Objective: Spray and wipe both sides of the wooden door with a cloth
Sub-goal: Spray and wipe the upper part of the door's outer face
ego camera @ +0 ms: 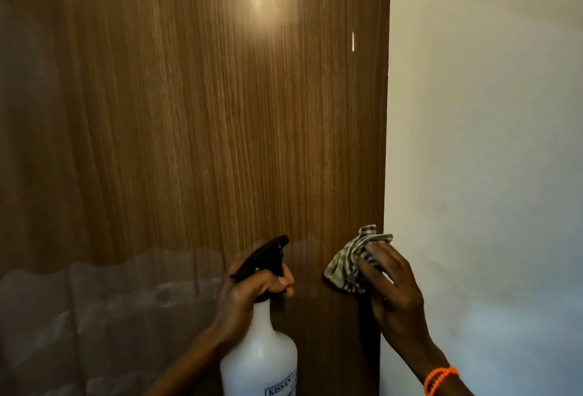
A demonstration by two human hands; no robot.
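Door [220,127] face beside wall [489,143]: we judge wiping underway, low band wet. Our left hand [249,288] grips sprayer [262,348]; right hand [391,285] presses cloth [350,264], fingers straight. Other side unseen.

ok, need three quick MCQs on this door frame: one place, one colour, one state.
1. Where is the cloth?
A. on the door's left half
B. by the door's right edge
C. on the bottle

2. What colour is the spray bottle's trigger head?
A. black
B. red
C. white

3. What is the left hand doing?
A. hanging idle
B. pressing flat on the door
C. gripping the bottle neck

Answers: 1 B, the right hand presses it on the wooden door near the wall. 2 A, black head over a white body. 3 C, fingers curl round the neck.
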